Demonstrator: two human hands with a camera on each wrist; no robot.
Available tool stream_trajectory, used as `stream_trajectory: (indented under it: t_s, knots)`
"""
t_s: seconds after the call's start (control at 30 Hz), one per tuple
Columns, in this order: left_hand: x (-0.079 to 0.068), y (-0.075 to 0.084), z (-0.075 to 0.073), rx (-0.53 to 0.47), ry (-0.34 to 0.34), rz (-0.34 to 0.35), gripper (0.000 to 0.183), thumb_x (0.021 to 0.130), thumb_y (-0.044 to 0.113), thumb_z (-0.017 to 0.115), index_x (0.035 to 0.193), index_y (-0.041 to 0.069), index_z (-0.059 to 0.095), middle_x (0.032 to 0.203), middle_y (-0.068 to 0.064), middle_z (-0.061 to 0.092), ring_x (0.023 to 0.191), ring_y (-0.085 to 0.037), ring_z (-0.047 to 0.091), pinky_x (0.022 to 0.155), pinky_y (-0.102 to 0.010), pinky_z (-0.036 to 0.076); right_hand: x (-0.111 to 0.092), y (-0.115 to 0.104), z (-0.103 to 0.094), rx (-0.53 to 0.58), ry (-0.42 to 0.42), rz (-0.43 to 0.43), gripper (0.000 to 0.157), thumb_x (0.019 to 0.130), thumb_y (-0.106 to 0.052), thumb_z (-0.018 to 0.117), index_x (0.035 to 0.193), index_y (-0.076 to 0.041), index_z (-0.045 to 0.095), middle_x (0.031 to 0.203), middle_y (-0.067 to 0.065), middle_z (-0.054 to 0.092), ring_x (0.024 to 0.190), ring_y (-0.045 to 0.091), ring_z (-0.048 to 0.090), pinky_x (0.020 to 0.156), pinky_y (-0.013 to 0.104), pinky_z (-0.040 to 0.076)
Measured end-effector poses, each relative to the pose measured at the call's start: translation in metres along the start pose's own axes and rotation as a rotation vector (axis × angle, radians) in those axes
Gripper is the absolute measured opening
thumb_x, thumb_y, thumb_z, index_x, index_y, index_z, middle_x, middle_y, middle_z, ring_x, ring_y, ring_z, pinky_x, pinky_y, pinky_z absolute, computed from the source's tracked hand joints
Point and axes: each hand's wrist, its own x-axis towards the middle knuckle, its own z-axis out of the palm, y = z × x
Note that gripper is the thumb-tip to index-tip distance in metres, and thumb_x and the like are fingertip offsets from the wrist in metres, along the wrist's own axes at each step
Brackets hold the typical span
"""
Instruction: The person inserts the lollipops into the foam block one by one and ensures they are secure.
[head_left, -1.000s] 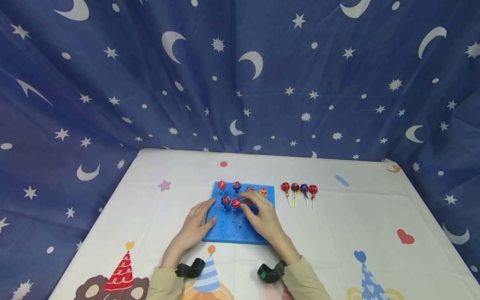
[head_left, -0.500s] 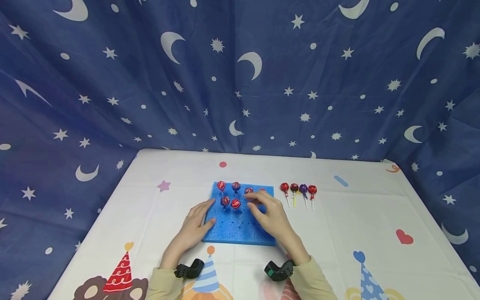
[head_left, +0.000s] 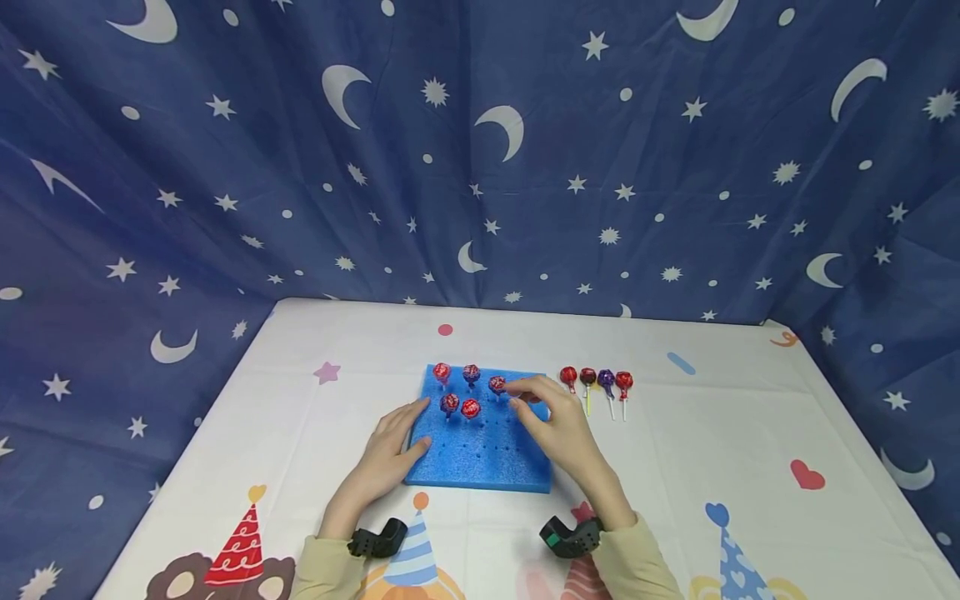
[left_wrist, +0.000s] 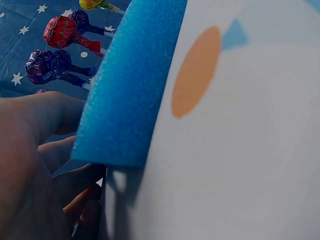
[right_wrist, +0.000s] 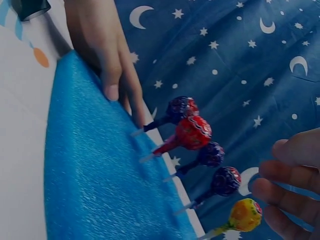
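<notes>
The step in hand looks like standing lollipops upright in foam: standing lollipops (head_left: 470, 408) rise from the far part of the blue foam block (head_left: 480, 475) between the two hands, and four loose lollipops (head_left: 606, 380) lie in a row on the white tablecloth (head_left: 697, 450), beyond the right hand (head_left: 557, 418) and to its right. Small dark holes (head_left: 478, 456) nearer the person, between the hands, hold nothing, so the work seems only partly done. The next move, as judged from this, calls for the right hand to clear the standing heads without knocking them, reach out to its right for a loose stick, and bring it back over a free hole while the block is kept steady.

The right hand hangs over the block's right side, fingers softly bent, thumb and forefinger a little apart, with nothing seen between them. Its wrist view puts the yellow lollipop (right_wrist: 245, 216) just beside the fingertips; whether they touch cannot be told. The left hand (head_left: 386, 457) lies against the block's left edge, thumb spread from the extended fingers, seemingly bracing the foam rather than clutching it.
</notes>
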Motion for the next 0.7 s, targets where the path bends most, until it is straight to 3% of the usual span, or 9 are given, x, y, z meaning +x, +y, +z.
stream_trajectory:
  t_s: [0.7]
  knots:
    - [-0.001, 0.0, 0.001, 0.002, 0.008, 0.008, 0.059, 0.096, 0.023, 0.055, 0.15, 0.017, 0.034, 0.155, -0.013, 0.035, 0.145, -0.036, 0.023, 0.113, -0.067, 0.022, 0.002, 0.009, -0.032, -0.014, 0.099, 0.034, 0.02, 0.086, -0.004, 0.07, 0.105, -0.01, 0.071, 0.097, 0.0, 0.071, 0.09, 0.012, 0.064, 0.078, 0.025, 0.055]
